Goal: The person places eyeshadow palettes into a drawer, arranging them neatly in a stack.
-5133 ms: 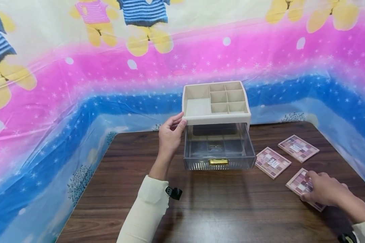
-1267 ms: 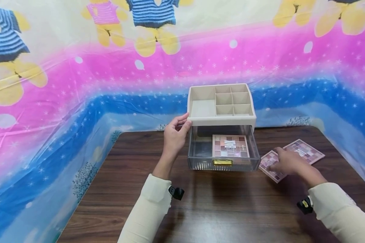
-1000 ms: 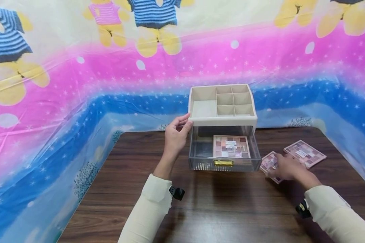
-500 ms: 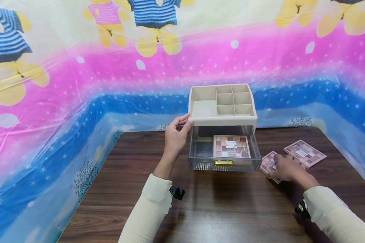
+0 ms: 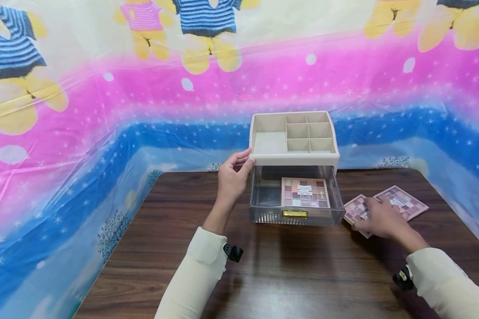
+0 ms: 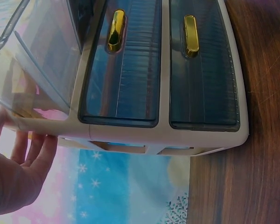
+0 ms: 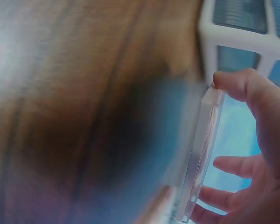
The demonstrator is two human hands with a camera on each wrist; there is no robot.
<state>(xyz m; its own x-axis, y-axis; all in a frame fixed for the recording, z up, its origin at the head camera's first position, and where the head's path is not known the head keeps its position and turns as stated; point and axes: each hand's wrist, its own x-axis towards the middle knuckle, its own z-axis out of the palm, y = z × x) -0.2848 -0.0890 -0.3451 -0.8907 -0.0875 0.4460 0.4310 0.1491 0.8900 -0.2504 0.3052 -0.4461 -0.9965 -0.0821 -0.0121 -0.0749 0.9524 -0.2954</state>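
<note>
I have the right hand (image 5: 380, 218) pinching the gripped palette (image 5: 355, 209) just to the right of the cream organizer (image 5: 294, 159), thumb at one edge and fingers at the opposite one. In the head view the palette's patterned face is turned up, and it sits askew to the organizer's front, its left corner pointing at the side of the pulled-out drawer (image 5: 267, 217). The hand covers part of it, so I cannot tell which way its long axis runs. My right wrist view catches it almost edge-on, a thin slab between thumb and fingertips, with a shadow beneath.

The left hand (image 5: 232, 177) grips the organizer's left front edge, thumb at the front and fingers curled round the side. My left wrist view shows two lower drawers (image 6: 121, 93) closed in the organizer, below the one standing out.

A second palette (image 5: 305, 192) lies flat inside that drawer, in its right half behind the gold handle (image 5: 295, 214), long axis parallel to the organizer's front. Farther right of the organizer, on the wooden table (image 5: 283, 274), a third palette (image 5: 409, 204) lies slantwise, its long axis running from far left to near right. Behind the organizer hangs a printed cloth (image 5: 263, 79).
</note>
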